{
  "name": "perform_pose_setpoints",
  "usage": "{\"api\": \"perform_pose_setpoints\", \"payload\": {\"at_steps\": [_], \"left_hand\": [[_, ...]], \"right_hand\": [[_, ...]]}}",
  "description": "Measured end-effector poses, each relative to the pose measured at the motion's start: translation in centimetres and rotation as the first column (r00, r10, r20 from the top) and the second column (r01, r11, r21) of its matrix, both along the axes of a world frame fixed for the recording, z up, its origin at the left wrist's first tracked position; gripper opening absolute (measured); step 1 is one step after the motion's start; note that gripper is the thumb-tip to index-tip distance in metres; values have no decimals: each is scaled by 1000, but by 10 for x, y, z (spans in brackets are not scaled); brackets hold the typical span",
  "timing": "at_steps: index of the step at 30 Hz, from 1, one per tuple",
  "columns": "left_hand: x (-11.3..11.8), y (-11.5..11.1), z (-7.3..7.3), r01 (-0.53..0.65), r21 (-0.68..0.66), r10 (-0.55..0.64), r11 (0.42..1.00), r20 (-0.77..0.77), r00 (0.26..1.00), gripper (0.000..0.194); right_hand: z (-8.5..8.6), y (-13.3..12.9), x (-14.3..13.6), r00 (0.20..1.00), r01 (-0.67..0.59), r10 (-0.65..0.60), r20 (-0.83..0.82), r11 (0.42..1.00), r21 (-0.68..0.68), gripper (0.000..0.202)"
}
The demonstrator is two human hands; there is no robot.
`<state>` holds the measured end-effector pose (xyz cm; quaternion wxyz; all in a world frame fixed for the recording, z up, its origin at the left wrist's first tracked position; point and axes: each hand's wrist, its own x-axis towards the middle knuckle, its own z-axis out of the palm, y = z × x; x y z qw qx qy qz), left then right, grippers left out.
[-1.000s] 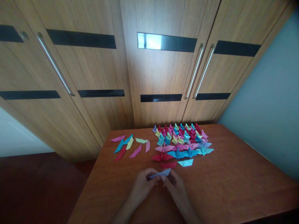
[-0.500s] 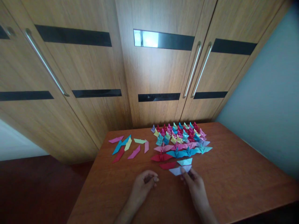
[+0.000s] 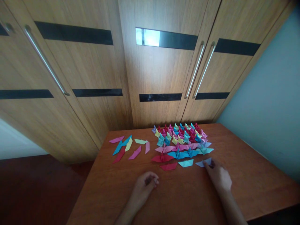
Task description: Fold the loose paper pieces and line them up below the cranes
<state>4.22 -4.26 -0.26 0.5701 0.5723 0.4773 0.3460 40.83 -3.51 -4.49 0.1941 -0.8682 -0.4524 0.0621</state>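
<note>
Head view: the right hand (image 3: 221,178) pinches the lavender folded paper (image 3: 203,162) between thumb and fingers, the piece lying at 10 o'clock from the knuckles. The grip takes only its right end, probably so the crease stays flat; whether its underside touches the wood cannot be told. At 9 o'clock from it, in line but apart, lie a mint folded paper (image 3: 186,163) and a red folded paper (image 3: 168,166), apparently laid side by side for easy counting. The paper birds (image 3: 180,139) stand at 12 o'clock of this line, tightly ranked, perhaps to save space.

The left hand (image 3: 144,186) curls loosely, with nothing visible in its fingers. At 11 o'clock from it lie the scattered folded papers (image 3: 135,153).

The wooden table (image 3: 112,193) meets the wardrobe (image 3: 159,72) at 12 o'clock. The right hand has most room toward 4 o'clock; the birds' spread wings limit it toward 11.
</note>
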Motion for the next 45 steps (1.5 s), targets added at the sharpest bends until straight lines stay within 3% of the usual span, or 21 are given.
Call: {"api": "perform_pose_setpoints", "payload": {"at_steps": [3, 6, 15, 25, 28, 31, 34, 38, 42, 45], "left_hand": [[0, 0, 0, 0, -3, 0, 1000, -15, 1000, 20], [0, 0, 1, 6, 3, -6, 1000, -20, 1000, 19], [1, 0, -2, 15, -5, -15, 1000, -5, 1000, 18], [0, -2, 0, 9, 5, -9, 1000, -2, 1000, 20], [0, 0, -2, -5, 1, 5, 1000, 6, 1000, 21], [-1, 5, -3, -26, -12, 26, 1000, 9, 1000, 22], [-7, 14, -1, -50, 32, 50, 998, -5, 999, 21], [-28, 26, 2, -149, 187, 176, 971, -137, 975, 23], [-67, 40, 3, -263, 396, 410, 880, -352, 842, 23], [-98, 50, 3, -253, 560, 571, 789, -517, 637, 26]], "right_hand": [[-4, 2, -7, 990, -4, -5, 140, 998, 62, 41], [-7, 5, -8, 984, 13, -27, 176, 996, 84, 47], [-9, 8, -7, 990, -16, 0, 140, 994, 109, 47], [3, 0, -18, 998, 9, -24, 50, 958, 286, 43], [7, -7, -43, 999, -15, 27, -32, 938, 347, 44], [8, -16, -86, 961, -142, 225, -158, 899, 414, 44], [12, -25, -136, 841, -342, 485, -241, 821, 457, 36], [20, -33, -191, 696, -478, 640, -325, 751, 454, 29], [26, -33, -220, 604, -565, 727, -326, 679, 469, 27], [29, -31, -229, 561, -619, 766, -314, 640, 455, 26]]}}
